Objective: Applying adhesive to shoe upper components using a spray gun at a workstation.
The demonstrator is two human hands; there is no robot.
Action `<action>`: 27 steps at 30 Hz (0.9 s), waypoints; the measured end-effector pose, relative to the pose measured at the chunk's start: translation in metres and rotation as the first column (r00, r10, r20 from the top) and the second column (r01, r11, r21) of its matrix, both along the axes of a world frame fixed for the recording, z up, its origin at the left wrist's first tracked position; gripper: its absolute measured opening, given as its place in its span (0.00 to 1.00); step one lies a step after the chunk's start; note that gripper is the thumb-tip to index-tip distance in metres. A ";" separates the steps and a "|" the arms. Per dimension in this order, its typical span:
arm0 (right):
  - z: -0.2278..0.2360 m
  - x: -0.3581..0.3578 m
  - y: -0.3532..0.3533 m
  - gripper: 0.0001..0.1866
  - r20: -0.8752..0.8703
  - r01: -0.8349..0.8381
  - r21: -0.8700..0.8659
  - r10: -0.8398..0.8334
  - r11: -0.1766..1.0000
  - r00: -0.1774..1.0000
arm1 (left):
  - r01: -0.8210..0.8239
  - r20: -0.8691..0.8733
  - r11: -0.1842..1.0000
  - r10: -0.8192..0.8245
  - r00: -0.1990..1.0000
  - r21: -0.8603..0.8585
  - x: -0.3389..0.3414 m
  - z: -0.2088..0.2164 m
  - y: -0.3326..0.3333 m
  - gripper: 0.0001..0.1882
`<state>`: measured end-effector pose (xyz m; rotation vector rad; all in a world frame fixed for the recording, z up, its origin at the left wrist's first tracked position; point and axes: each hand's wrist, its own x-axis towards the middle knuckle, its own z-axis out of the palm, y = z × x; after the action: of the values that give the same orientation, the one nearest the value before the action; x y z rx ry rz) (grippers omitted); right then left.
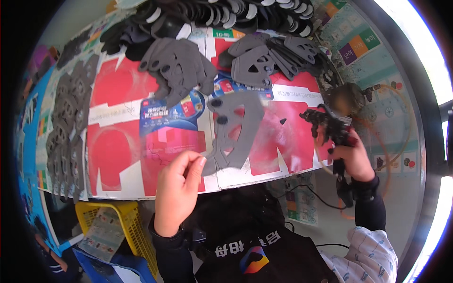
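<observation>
A flat grey shoe-upper piece (246, 115) with cut-out openings and dark oval patches lies at the middle of the table, close to its near edge. My left hand (177, 193) pinches its near left tip between thumb and fingers. To the right, my right hand (353, 158) is wrapped round a black spray gun (332, 131), raised near the table's right edge and apart from the piece. The gun's nozzle end points left. Part of its grip is hidden by my fingers.
Grey pieces lie in a left pile (177, 66), a right pile (252, 63) and rows (68, 113) at far left. Black curved parts (212, 16) line the back. An orange hose (388, 155) loops at right. A yellow basket (134, 231) stands below the table's left side.
</observation>
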<state>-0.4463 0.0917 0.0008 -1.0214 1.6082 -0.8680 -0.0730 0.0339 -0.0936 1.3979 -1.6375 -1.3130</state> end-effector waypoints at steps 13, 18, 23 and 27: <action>-0.014 0.103 0.003 0.22 0.224 -0.280 0.302 0.218 0.911 0.950 | 0.036 0.336 0.928 0.099 0.937 -0.372 0.004 -0.037 0.026 0.09; -0.011 0.132 -0.014 0.18 0.155 -0.373 0.420 0.339 0.828 0.928 | -0.033 0.292 0.922 0.157 0.944 -0.387 0.004 -0.046 0.026 0.13; -0.013 0.139 -0.014 0.17 0.152 -0.389 0.441 0.361 0.808 0.920 | -0.030 0.282 0.917 0.154 0.947 -0.398 0.006 -0.050 0.022 0.13; -0.016 0.143 -0.013 0.16 0.170 -0.334 0.439 0.288 0.834 0.942 | 0.021 0.328 0.930 0.108 0.938 -0.367 0.009 -0.049 0.022 0.13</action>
<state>-0.3032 0.0783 -0.0157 -0.8472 1.4167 -0.2795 -0.0641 0.0558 -0.1429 1.4730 -1.9444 -0.7066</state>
